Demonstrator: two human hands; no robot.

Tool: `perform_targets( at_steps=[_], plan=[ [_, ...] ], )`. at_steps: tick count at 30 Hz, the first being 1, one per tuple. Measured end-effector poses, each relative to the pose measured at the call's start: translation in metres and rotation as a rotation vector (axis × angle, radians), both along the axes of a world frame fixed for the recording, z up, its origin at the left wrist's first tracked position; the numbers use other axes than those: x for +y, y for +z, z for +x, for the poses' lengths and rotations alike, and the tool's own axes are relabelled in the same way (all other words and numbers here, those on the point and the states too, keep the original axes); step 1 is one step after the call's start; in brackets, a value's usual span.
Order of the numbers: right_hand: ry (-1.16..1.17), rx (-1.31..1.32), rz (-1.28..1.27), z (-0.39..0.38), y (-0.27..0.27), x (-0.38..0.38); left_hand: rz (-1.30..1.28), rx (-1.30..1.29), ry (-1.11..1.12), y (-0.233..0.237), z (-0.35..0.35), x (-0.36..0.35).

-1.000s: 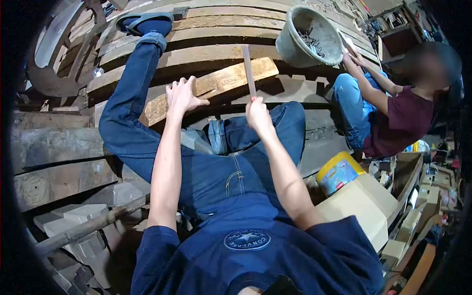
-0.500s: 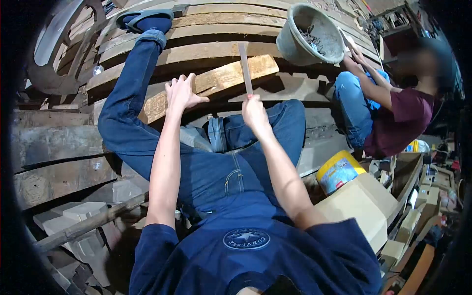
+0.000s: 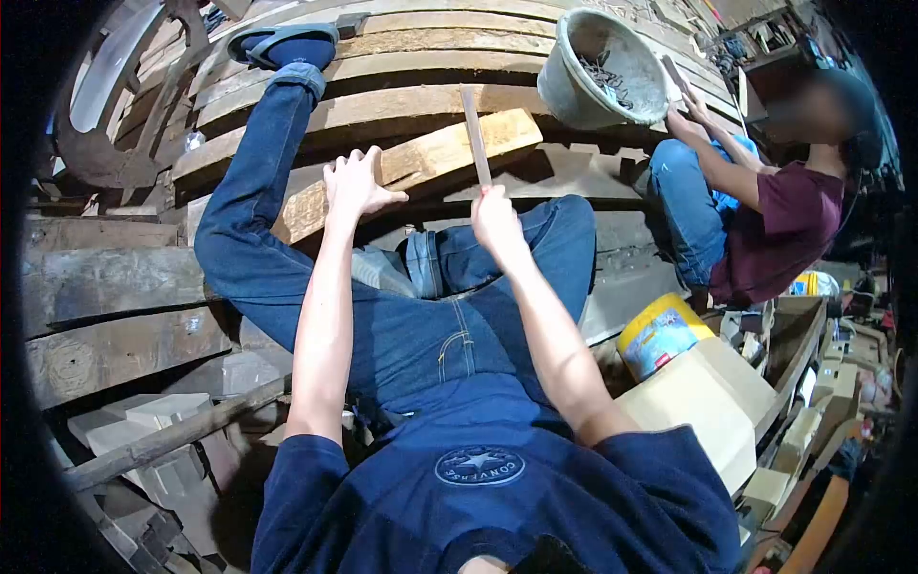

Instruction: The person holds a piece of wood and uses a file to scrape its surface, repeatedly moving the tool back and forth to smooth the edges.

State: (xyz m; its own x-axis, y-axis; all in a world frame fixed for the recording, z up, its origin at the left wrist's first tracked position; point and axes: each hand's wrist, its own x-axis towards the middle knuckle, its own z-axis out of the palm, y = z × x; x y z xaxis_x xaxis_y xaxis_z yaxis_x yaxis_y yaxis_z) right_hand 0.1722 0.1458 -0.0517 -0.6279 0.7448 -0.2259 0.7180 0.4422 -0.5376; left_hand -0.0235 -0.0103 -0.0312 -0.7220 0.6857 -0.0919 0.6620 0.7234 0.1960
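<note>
A rough wooden block (image 3: 421, 161) lies slanted across the planks in front of me, its right end farther away. My left hand (image 3: 356, 184) spans its left part, fingers at the far edge and thumb along the near side. In my right hand (image 3: 495, 215) is a long, flat file (image 3: 475, 139), gripped by its reddish handle. The blade points away from me and crosses over the block's right part. My fingers wrap round the handle and hide most of it.
Beyond the block's right end, a grey bucket (image 3: 564, 86) holds dark metal pieces. A person (image 3: 784, 225) sits at right, hands near a flat tool. A yellow tub (image 3: 660, 335) stands by my right side. Slatted planks (image 3: 421, 67) spread ahead; a pole (image 3: 182, 435) lies at left.
Hardly anything differs. The file's tip has shifted very slightly left and nearer, while my left hand stays on the block. The other person's flat tool has shifted slightly.
</note>
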Motion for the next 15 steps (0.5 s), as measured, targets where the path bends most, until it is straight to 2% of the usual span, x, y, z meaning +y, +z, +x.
perform_targets(
  at_steps=[1,2,3,5,7,9,11,15],
  plan=[
    [0.041,-0.054,0.016,-0.017,-0.002,0.016,0.002,0.005,0.001,0.0,0.001,-0.001],
    [0.064,0.018,0.107,-0.031,-0.013,0.026,0.019,0.068,0.005,-0.009,0.0,-0.002],
    [0.003,-0.031,-0.045,-0.043,-0.01,0.035,0.005,0.063,0.001,-0.01,0.002,-0.003],
    [0.065,0.041,0.071,-0.029,-0.006,0.03,-0.009,0.067,-0.005,-0.006,0.001,-0.002],
    [0.097,-0.08,0.032,0.005,0.012,0.01,-0.014,-0.002,0.006,0.006,0.004,-0.002],
    [0.107,-0.079,0.04,0.04,0.017,-0.017,0.036,0.087,0.012,-0.007,0.004,-0.004],
    [0.076,-0.133,0.007,0.044,0.012,-0.03,0.013,0.02,0.017,-0.002,0.002,-0.005],
    [0.12,0.077,0.17,-0.005,-0.02,0.0,-0.021,0.004,0.023,-0.002,0.001,0.002]
  ],
)
